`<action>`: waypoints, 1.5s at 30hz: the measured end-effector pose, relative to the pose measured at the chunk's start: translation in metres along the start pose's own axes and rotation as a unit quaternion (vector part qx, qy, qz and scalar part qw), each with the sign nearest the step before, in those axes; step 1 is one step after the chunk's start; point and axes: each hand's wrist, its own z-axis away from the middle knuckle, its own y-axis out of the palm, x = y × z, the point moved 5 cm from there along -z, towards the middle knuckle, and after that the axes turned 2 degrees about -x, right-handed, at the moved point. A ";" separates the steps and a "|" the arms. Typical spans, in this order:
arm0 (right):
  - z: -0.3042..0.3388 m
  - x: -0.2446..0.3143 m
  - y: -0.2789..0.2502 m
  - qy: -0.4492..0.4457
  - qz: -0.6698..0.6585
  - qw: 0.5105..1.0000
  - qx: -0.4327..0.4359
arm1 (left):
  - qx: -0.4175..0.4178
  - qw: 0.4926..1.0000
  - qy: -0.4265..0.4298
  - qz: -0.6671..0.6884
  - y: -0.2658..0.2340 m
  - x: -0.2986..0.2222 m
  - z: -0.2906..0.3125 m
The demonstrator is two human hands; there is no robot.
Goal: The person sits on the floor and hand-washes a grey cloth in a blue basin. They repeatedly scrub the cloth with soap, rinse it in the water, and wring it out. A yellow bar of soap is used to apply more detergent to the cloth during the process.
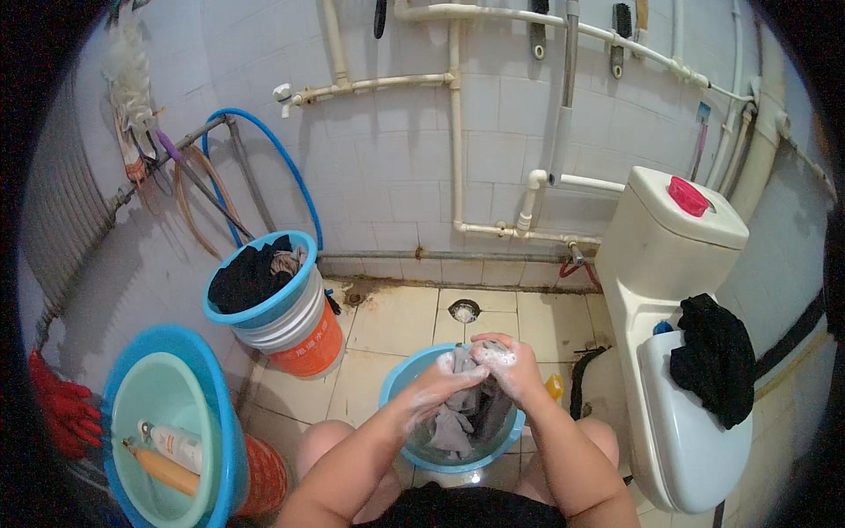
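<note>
Both of my hands are closed on a wet grey cloth [452,431], holding it bunched above a blue basin [395,388] on the floor between my knees. White suds coat my left hand [440,384] and the back of my right hand [509,363]. The two hands are close together, the cloth gathered between them, and its lower part hangs into the basin. What kind of garment it is cannot be made out. Just right of the basin, partly hidden by my right forearm, is something yellow [554,385], perhaps a bottle.
A white toilet [695,449] with black clothing [715,361] on its lid stands at right. Left, a bucket [304,330] carries a blue basin of clothes [255,277]. Nearer are nested basins [167,365] holding bottles. A floor drain [464,310] lies beyond my basin.
</note>
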 end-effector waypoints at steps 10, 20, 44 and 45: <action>-0.005 0.012 -0.038 0.039 -0.064 0.994 -0.080 | -0.162 0.961 0.121 0.187 -0.055 -0.031 0.016; -0.001 -0.026 -0.014 0.043 -0.096 0.990 -0.095 | -0.130 0.942 0.086 0.297 -0.040 -0.021 0.013; 0.025 -0.048 0.047 0.095 -0.032 0.995 0.006 | -0.158 0.945 0.005 0.286 -0.035 0.052 0.007; 0.024 -0.052 0.044 0.092 -0.021 0.996 -0.001 | -0.148 0.946 0.004 0.289 -0.031 0.050 0.006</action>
